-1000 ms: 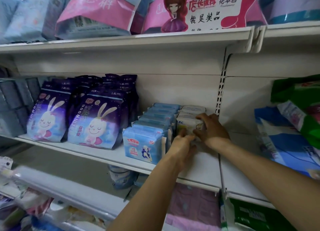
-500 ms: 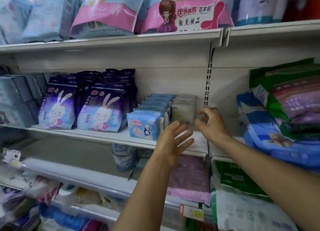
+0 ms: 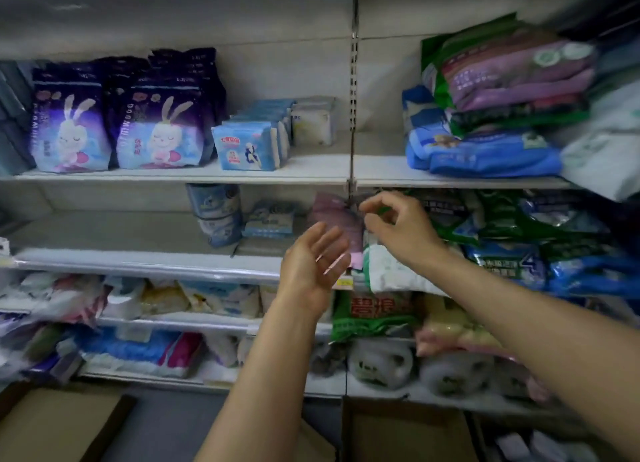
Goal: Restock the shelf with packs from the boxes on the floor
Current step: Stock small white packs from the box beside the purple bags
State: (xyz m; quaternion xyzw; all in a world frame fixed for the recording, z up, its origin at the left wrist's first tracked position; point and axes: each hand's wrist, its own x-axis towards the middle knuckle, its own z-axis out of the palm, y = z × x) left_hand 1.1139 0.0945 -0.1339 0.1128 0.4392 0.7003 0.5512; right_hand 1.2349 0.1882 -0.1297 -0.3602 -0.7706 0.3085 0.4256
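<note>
White back panel [image 3: 284, 66], slotted metal upright [image 3: 353, 63], dark floor [image 3: 180, 427], dim light

purple rabbit packs [image 3: 71, 132], shelf, left: vertical lettering along the left edge of the second pack reads roughly "oomwood"; small top-edge print too blurred to read. light blue pack [image 3: 246, 147], front of row: red logo with chinese characters, not legible. white pack [image 3: 313, 122] beside the blue row: small blue letters at upper left, unclear. green bag [image 3: 375, 318], lower shelf: large red chinese characters, "碧浪". blue-green bags [image 3: 509, 267], right: white chinese print, blurred. yellow price tag [image 3: 344, 281] on the shelf edge: unreadable.
</note>
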